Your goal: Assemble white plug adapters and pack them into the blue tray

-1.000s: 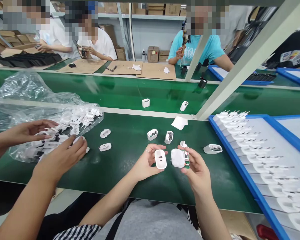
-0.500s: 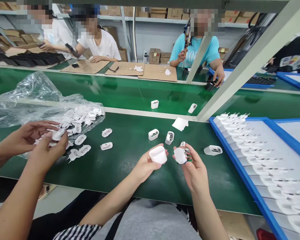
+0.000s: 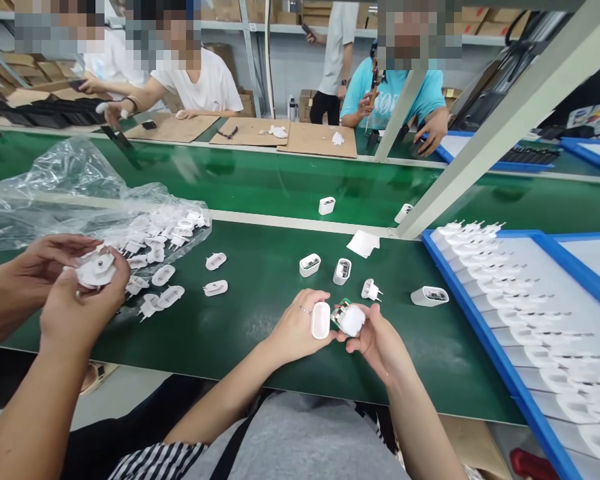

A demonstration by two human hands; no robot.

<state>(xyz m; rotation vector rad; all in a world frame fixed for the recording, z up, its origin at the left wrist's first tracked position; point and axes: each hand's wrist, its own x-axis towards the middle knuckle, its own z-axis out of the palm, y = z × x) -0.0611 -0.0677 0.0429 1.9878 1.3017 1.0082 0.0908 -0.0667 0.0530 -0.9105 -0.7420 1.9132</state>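
A hollow white charger housing (image 3: 321,321) is held in my left hand (image 3: 296,327), its open end turned toward me. Just right of it, my right hand (image 3: 380,337) grips a small green circuit board (image 3: 341,311) with a white cover piece (image 3: 353,321) on it. The board's edge is close to the housing; whether they touch I cannot tell. Beyond my hands stand two housings with circuit parts inside, a left one (image 3: 310,265) and a right one (image 3: 343,271). A white plug cap with pins (image 3: 371,290) lies past my right hand, and another filled housing (image 3: 429,296) lies farther right.
A blue-edged tray (image 3: 473,323) with rows of white plug chargers takes up the right side. At left, a co-worker's hands (image 3: 75,273) hold white parts beside a plastic bag (image 3: 80,180) and loose plug caps (image 3: 167,230). A slanted post (image 3: 490,127) rises beyond the tray.
My hands have come closer together. The housing has been turned so its opening faces me, and the board has moved left toward it. The plug cap beyond my right hand is now uncovered.
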